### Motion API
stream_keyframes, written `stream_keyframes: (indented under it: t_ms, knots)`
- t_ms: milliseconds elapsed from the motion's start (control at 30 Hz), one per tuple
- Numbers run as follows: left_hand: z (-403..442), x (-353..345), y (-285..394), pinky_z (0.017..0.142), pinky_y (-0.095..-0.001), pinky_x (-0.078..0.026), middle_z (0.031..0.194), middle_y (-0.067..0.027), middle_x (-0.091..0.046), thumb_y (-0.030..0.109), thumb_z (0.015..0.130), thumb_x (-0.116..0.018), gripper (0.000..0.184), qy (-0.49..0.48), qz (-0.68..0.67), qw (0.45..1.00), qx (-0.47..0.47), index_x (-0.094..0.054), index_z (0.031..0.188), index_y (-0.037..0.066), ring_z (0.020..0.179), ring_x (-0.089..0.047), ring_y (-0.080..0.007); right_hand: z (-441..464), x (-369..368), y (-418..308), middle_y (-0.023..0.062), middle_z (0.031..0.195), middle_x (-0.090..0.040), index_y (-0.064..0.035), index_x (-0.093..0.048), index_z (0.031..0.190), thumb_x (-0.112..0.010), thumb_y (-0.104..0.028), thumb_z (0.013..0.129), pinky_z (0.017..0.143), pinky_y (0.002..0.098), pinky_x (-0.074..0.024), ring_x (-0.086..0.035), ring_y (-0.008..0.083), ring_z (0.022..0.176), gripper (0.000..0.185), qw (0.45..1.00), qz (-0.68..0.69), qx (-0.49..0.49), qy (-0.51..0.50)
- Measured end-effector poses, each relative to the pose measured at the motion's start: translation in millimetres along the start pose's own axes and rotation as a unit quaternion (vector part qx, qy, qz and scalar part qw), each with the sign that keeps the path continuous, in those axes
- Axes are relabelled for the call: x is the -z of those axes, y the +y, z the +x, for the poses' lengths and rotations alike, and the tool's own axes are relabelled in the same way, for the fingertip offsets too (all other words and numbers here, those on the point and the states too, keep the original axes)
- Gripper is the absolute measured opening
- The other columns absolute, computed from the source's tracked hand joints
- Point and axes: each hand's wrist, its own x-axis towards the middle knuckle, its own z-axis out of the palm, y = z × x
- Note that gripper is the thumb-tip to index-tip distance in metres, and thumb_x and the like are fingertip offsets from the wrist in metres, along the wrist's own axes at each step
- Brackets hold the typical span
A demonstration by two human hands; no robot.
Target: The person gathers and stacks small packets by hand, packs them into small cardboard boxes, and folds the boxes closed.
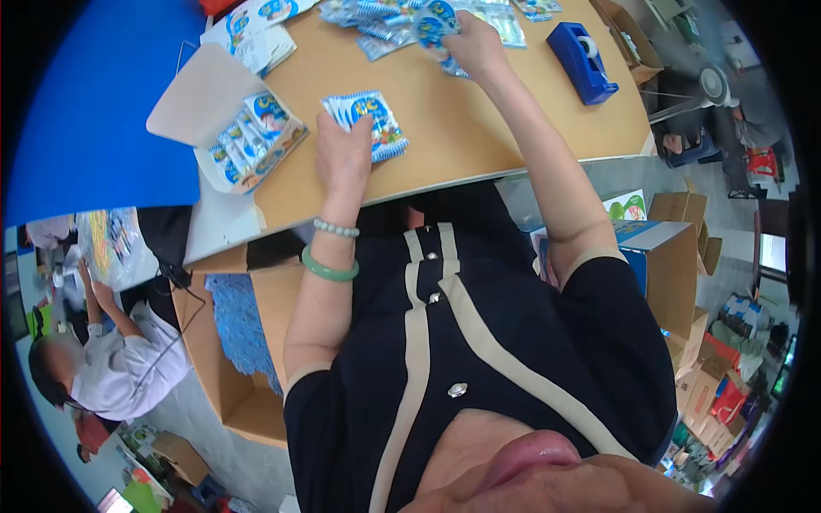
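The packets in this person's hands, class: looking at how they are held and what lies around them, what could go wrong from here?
The left hand grips several fanned packets, so some might slide out of line or slip free. The right hand holds its packets beside a loose pile, where they could get mixed in. The open box stands close to the left hand, so a sideways move might knock it.

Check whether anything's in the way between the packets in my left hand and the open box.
Nothing visible blocks the packets: only bare tabletop separates your left hand from the open box, whose lid is folded back on the far side.
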Motion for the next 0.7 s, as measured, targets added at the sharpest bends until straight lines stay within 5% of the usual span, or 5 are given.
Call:
stream_keyframes:
  t_ms: [133, 267, 400, 500, 700]
  knots:
    - [-3, 3, -4, 0.081, -0.0470, -0.050, 0.099, -0.0208, -0.067, 0.034, 0.078, -0.070, 0.048, -0.011, -0.003, 1.000, 0.011, -0.053, 0.106, 0.000, 0.094, -0.065, -0.0387, -60, 7, -28, 0.0096, 0.087, -0.067, 0.0023, -0.060, 0.103, -0.064, -0.018, 0.086, 0.073, 0.0373, -0.0553, -0.066, 0.0169, 0.082, 0.027, 0.944, 0.263, -0.035, -0.196]
    - [0, 3, -6, 0.081, -0.0466, -0.050, 0.099, -0.0206, -0.067, 0.033, 0.078, -0.068, 0.046, -0.018, -0.025, 0.999, 0.025, -0.053, 0.106, 0.000, 0.094, -0.065, -0.0381, -79, -10, -28, 0.0077, 0.086, -0.068, 0.0013, -0.061, 0.106, -0.067, -0.024, 0.086, 0.074, 0.0355, -0.0547, -0.065, 0.0115, 0.081, 0.033, 0.782, 0.512, -0.168, -0.313]
    - [-5, 3, 3, 0.082, -0.0458, -0.050, 0.099, -0.0205, -0.067, 0.031, 0.078, -0.066, 0.043, 0.003, -0.023, 0.999, 0.045, -0.054, 0.106, 0.000, 0.094, -0.065, -0.0376, -95, -31, -46, 0.0136, 0.092, -0.069, 0.0007, -0.058, 0.113, -0.065, -0.025, 0.087, 0.077, 0.0392, -0.0535, -0.067, 0.0229, 0.089, 0.038, 0.857, 0.412, -0.164, -0.262]
    - [-6, 4, 7, 0.082, -0.0453, -0.049, 0.099, -0.0204, -0.067, 0.029, 0.079, -0.065, 0.041, 0.013, -0.020, 0.998, 0.054, -0.054, 0.106, 0.000, 0.094, -0.065, -0.0372, -107, -50, -54, 0.0188, 0.100, -0.067, 0.0009, -0.055, 0.118, -0.062, -0.027, 0.088, 0.080, 0.0426, -0.0508, -0.065, 0.0354, 0.094, 0.042, 0.990, 0.133, 0.037, 0.028]
    - [-2, 0, -4, 0.083, -0.0450, -0.049, 0.100, -0.0207, -0.067, 0.028, 0.079, -0.063, 0.041, 0.026, -0.014, 0.999, 0.039, -0.053, 0.106, -0.002, 0.094, -0.065, -0.0362, -123, -37, -68, 0.0218, 0.107, -0.064, 0.0007, -0.053, 0.118, -0.058, -0.029, 0.089, 0.084, 0.0455, -0.0482, -0.061, 0.0401, 0.101, 0.042, 0.990, 0.121, 0.006, -0.069]
